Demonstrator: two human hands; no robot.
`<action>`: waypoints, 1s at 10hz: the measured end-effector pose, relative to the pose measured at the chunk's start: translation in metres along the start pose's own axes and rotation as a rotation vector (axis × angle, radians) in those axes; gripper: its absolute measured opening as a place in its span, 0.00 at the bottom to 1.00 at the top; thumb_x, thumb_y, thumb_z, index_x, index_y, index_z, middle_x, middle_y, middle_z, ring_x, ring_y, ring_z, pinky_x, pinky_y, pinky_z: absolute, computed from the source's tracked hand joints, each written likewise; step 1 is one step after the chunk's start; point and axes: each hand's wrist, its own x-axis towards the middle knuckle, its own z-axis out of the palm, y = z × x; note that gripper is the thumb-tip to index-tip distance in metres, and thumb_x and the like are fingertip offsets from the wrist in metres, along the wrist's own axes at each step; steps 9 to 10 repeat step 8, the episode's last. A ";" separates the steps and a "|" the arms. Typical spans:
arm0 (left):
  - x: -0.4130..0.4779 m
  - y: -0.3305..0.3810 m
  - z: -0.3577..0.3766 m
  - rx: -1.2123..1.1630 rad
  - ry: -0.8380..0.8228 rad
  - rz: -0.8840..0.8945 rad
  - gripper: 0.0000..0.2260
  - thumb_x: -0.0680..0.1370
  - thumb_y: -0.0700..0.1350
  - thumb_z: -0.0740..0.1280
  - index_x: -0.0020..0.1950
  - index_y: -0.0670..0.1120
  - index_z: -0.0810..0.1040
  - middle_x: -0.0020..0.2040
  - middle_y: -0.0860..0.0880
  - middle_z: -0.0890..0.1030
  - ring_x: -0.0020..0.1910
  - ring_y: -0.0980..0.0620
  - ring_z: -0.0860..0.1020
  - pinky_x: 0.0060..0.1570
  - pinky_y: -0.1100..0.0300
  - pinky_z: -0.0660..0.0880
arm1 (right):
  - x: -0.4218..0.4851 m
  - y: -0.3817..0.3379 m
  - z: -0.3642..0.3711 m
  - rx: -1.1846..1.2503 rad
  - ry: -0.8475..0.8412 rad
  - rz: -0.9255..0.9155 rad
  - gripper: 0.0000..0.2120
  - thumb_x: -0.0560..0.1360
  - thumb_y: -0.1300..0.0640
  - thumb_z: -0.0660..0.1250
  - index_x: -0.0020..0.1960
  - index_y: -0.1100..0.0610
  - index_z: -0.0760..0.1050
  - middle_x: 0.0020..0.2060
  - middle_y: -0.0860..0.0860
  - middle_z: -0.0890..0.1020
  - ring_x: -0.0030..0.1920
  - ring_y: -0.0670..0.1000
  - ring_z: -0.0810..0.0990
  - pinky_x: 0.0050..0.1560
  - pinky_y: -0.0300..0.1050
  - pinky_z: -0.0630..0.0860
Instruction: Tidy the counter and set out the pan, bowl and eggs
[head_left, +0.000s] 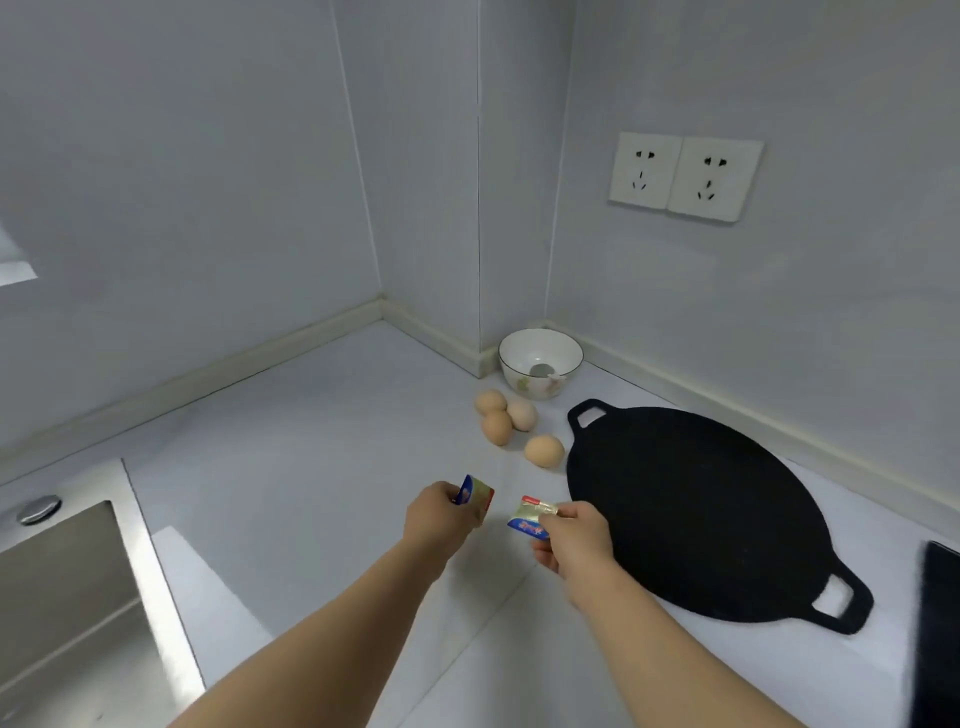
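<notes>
1. While both hands hover above the counter (311, 467), the left hand (439, 519) has its fingers curled round a blue-and-gold wrapper piece (475, 496), which sticks up past the knuckles.
2. Just to its right, the right hand (574, 535) pinches a second wrapper piece (530, 519) between thumb and fingertips. The two scraps are near each other but apart (a narrow strip of counter shows between them).
3. Beyond the hands lie four eggs (497, 427). Three are bunched together and touching; the fourth lies alone, nearer the right hand and just beside the pan's rim.
4. Right of the right hand lies the pan (691, 509), black and flat, with a loop handle at each end. Its left rim curves close past that hand.
5. Farther beyond the eggs, the bowl (540, 361) stands upright at the jutting wall corner, just beside the skirting.
6. Left of the left hand, the counter runs wide and flat to the steel edge of the sink (78, 571), well apart from the hand.
7. Far right of the right hand, past the pan's near handle, a dark object (940, 623) is cut off by the frame edge (I cannot tell what it is).
</notes>
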 end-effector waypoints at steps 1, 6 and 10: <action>0.033 -0.002 -0.002 0.035 -0.005 0.016 0.09 0.73 0.41 0.68 0.49 0.46 0.69 0.46 0.46 0.77 0.44 0.47 0.77 0.37 0.61 0.72 | 0.019 -0.005 0.019 0.046 0.057 0.032 0.05 0.76 0.67 0.61 0.51 0.60 0.71 0.43 0.59 0.79 0.33 0.49 0.76 0.35 0.41 0.76; 0.091 0.008 0.006 -0.072 -0.040 0.021 0.08 0.71 0.36 0.67 0.39 0.47 0.70 0.34 0.49 0.76 0.37 0.45 0.78 0.48 0.52 0.78 | 0.049 -0.013 0.056 0.222 0.266 0.044 0.12 0.73 0.71 0.63 0.54 0.62 0.76 0.39 0.55 0.79 0.40 0.53 0.78 0.50 0.49 0.79; 0.084 0.002 0.004 -0.101 -0.073 0.058 0.15 0.74 0.34 0.63 0.60 0.43 0.74 0.54 0.45 0.80 0.51 0.43 0.79 0.57 0.51 0.76 | 0.034 -0.021 0.049 0.108 0.220 0.050 0.12 0.76 0.66 0.59 0.57 0.57 0.73 0.35 0.50 0.75 0.45 0.55 0.79 0.55 0.54 0.78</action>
